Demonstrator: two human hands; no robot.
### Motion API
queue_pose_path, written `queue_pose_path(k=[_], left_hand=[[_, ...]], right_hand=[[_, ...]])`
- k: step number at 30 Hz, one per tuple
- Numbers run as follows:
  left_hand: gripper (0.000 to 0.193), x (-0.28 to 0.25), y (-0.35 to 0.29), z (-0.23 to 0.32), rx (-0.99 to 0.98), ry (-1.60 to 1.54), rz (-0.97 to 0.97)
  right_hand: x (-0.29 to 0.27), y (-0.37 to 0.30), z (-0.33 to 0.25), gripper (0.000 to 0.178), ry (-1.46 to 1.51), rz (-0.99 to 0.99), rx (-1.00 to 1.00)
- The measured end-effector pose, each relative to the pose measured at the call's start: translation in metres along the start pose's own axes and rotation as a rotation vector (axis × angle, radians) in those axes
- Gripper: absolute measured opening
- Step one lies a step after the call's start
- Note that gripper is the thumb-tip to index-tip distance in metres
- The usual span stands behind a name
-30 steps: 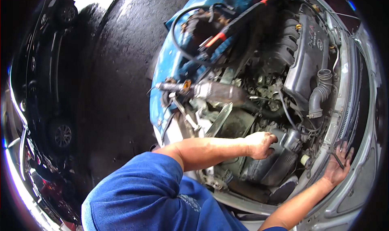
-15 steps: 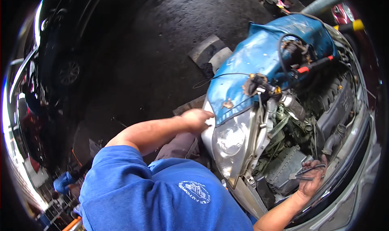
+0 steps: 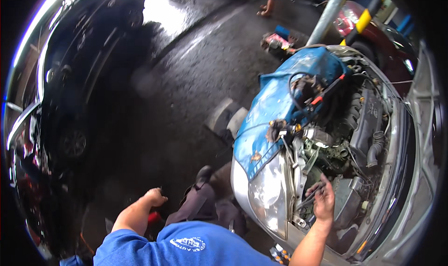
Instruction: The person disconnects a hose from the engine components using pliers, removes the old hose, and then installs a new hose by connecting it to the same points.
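My right hand [image 3: 324,201] is over the open engine bay, its index finger raised. Its other fingers are closed on dark-handled pliers [image 3: 311,194], partly hidden by the hand. Under it lies the dark air filter box [image 3: 347,198] beside the engine [image 3: 366,119]. My left hand [image 3: 155,198] hangs out to the left, away from the car, over the dark floor. Its fingers are curled, and a small dark tip shows at the thumb; what it holds, if anything, I cannot make out. Nearest to my body is the car's headlight [image 3: 268,193].
A blue fender cover [image 3: 275,112] drapes the car's side, with cables and a red-and-black tool [image 3: 329,88] by it. A grey post [image 3: 329,16] and a red car [image 3: 389,42] stand beyond. Another dark car [image 3: 74,102] is at left. A person's bare foot [image 3: 265,11] shows far off.
My left hand has swung away from the car's front corner to the left. My right hand, still with the pliers, has moved left over the engine bay. The view has shifted, showing more floor.
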State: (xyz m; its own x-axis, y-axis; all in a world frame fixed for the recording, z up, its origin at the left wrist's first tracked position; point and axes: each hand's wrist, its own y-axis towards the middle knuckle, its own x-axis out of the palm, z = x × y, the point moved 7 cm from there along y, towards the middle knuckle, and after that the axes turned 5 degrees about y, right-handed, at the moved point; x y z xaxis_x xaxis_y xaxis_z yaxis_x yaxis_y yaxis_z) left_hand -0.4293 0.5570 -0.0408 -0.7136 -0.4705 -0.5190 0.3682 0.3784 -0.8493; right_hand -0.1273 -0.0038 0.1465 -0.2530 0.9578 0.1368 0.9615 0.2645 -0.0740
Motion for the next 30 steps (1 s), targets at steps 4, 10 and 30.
queue_pose_path(k=[4,10,30], left_hand=[[0.066,-0.054,0.055,0.06,0.14,-0.013,0.085],[0.071,-0.105,0.182,0.153,0.678,0.481,0.161],[0.049,-0.137,0.557,-0.53,-0.257,-0.289,0.214]], right_hand=[[0.006,-0.038,-0.004,0.069,0.038,0.146,-0.049],[0.057,-0.076,-0.016,0.072,-0.234,0.284,-0.201],[0.531,0.198,0.218,0.039,-0.606,0.148,0.047]])
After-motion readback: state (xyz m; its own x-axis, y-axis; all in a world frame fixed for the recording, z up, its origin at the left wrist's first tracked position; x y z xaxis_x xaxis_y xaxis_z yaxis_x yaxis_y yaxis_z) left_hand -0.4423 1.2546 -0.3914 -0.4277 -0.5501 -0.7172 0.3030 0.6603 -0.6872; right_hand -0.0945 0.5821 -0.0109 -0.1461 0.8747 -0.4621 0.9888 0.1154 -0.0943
